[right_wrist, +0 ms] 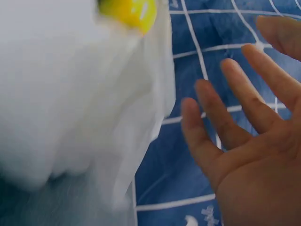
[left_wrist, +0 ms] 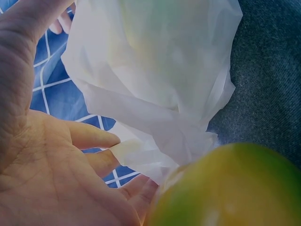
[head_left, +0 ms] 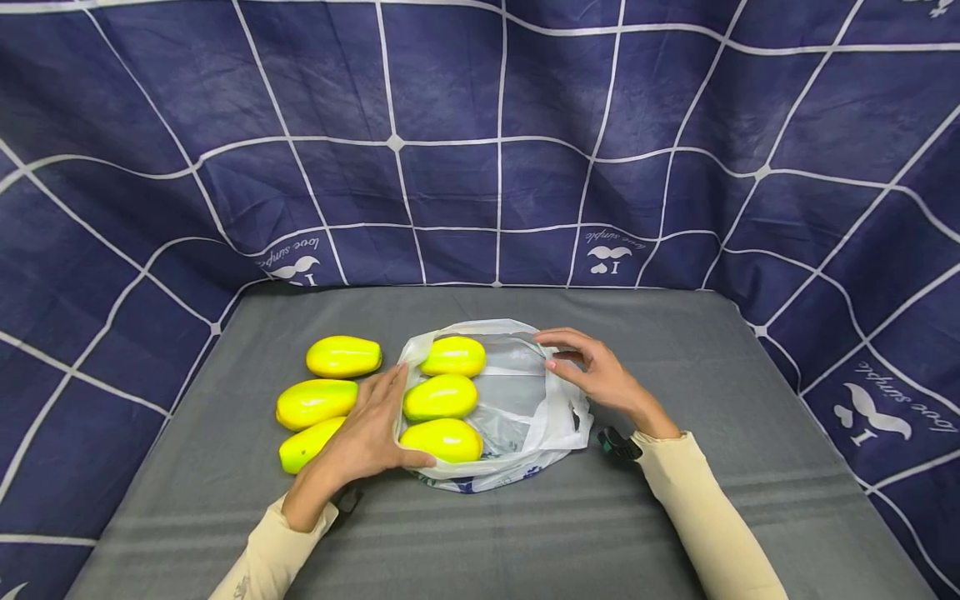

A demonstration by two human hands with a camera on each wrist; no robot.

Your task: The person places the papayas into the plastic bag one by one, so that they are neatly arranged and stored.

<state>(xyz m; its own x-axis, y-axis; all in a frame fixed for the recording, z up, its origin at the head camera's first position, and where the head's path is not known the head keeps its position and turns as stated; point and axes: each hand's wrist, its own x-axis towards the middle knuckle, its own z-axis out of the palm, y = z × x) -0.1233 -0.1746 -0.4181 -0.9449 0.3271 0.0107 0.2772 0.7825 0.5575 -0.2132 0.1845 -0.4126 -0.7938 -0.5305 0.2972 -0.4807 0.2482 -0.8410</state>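
A white plastic bag (head_left: 558,417) lies with its mouth open in the head view, and three yellow-green papayas (head_left: 442,397) form a column along its left side. My left hand (head_left: 375,425) lies along the bag's left rim, fingers extended and thumb over the near edge. In the left wrist view its fingertips touch the thin plastic (left_wrist: 155,108), close to a papaya (left_wrist: 230,188). At the right rim is my right hand (head_left: 600,375), fingers loosely bent. The right wrist view shows those fingers (right_wrist: 237,89) spread apart, beside the bag (right_wrist: 94,94), with nothing in them.
Three more papayas (head_left: 343,357) lie in a column left of the bag, the nearest partly hidden by my left hand. Grey cloth (head_left: 660,517) covers the table. A dark blue curtain with white lines (head_left: 450,183) hangs behind and at both sides.
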